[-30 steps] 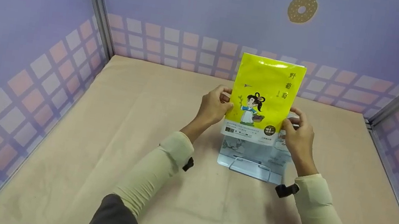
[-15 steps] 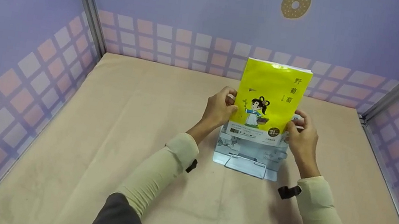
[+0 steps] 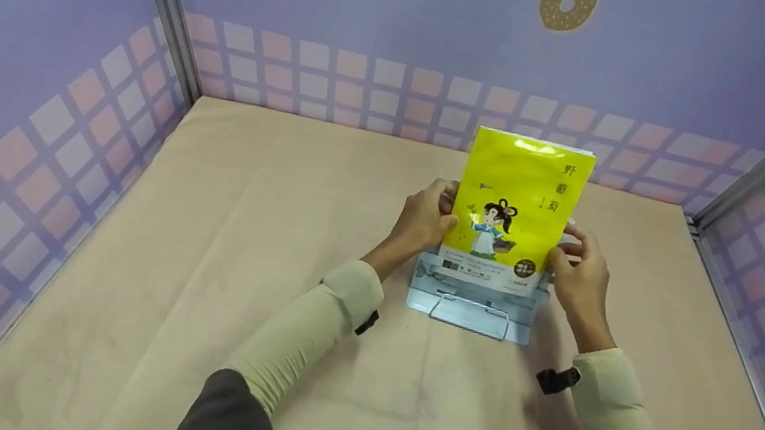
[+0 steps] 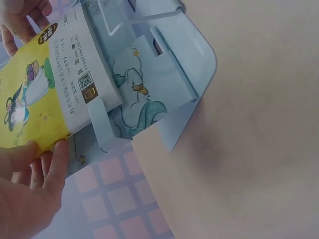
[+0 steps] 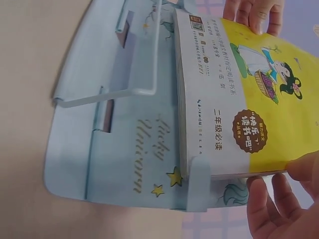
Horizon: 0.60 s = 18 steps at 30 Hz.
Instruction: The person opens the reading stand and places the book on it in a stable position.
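A yellow paperback book [image 3: 524,183] with a drawn girl and a white band along its bottom leans in front of a light blue book stand [image 3: 419,300]. My left hand [image 3: 425,218] pinches its left edge, thumb on the cover and fingers behind. On the opposite edge, my right hand [image 3: 582,271] grips in the same way. Both wrist views show the book's lower corners close to the stand's side tabs [image 5: 199,184]. The bottom edge is above the stand's front wire rest [image 4: 142,19], apart from it. Most of the stand's back panel is hidden behind the book.
A beige cloth [image 3: 272,244] covers the table under the stand. Purple walls with pink and white squares [image 3: 347,96] enclose the back and both sides, with metal posts [image 3: 167,8] at the corners. Dark wrist cameras [image 3: 557,380] sit on the sleeves.
Both hands have brought the book lower along the stand and slightly to the right in the view. Its bottom edge is now nearer the wire rest. The grip on both sides stays the same.
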Tool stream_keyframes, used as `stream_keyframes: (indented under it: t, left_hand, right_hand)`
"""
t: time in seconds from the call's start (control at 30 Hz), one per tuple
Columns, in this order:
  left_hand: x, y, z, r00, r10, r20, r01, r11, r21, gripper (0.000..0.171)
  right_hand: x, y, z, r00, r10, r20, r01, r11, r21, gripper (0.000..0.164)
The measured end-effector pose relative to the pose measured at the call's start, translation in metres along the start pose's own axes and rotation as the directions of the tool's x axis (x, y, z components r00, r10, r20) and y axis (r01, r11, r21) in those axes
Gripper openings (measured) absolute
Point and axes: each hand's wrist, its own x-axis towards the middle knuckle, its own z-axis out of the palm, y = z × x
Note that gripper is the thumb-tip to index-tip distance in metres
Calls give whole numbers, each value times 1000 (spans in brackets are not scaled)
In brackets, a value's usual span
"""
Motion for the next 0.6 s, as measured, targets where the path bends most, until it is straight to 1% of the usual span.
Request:
stream_keyframes:
  t: [0.17, 0.3, 0.37, 0.47, 0.53, 0.6]
  left_hand:
    - [-4, -3, 3, 998, -30, 61, 27, 998, 54, 29]
    - [-10, -7, 4, 991, -51, 127, 34, 991, 130, 30]
    - [-12, -7, 2, 985, -70, 156, 44, 986, 162, 30]
    - [-12, -7, -1, 977, -95, 190, 59, 980, 189, 30]
    - [-12, -6, -5, 974, -105, 202, 65, 979, 194, 32]
    - [-11, -6, -10, 975, -106, 197, 64, 976, 207, 33]
  right_hand:
    - [-4, 6, 1, 999, 29, 29, -28, 999, -44, 42]
    - [-7, 10, 1, 998, 17, 62, -12, 997, -76, 42]
    - [-7, 9, 0, 996, 17, 91, -10, 997, -76, 43]
    - [-5, 7, -1, 991, 20, 130, -10, 997, -73, 44]
    - [-4, 5, -2, 989, 26, 148, -16, 997, -70, 45]
    - [-3, 5, -3, 988, 15, 154, -4, 997, -71, 46]
